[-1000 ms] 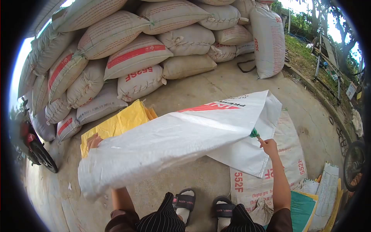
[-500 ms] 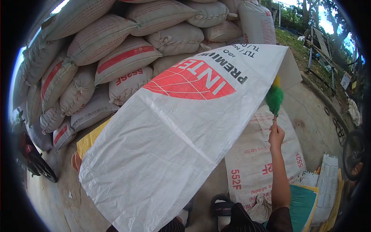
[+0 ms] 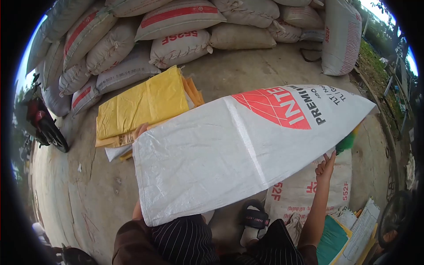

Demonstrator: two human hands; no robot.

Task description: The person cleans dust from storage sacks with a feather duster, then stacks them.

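A white woven sack [image 3: 229,145] with a red logo and black print is stretched out flat in front of me, above the concrete. My left hand [image 3: 141,130] grips its far left edge; only the fingers show over the sack. My right hand [image 3: 325,167] is under the sack's right edge and holds a thin stick with a green feather duster head [image 3: 346,143], mostly hidden behind the sack. My sandalled foot [image 3: 254,219] shows below.
Yellow sacks [image 3: 141,104] lie stacked flat on the concrete [image 3: 79,185] at left. Filled sacks [image 3: 176,26] are piled high at the back. Printed empty sacks [image 3: 304,194] lie at right. A motorbike [image 3: 42,121] stands at far left.
The white sack has come down from a raised, tilted position to lie flatter and lower. My right hand with the duster dropped too, and my view tipped downward.
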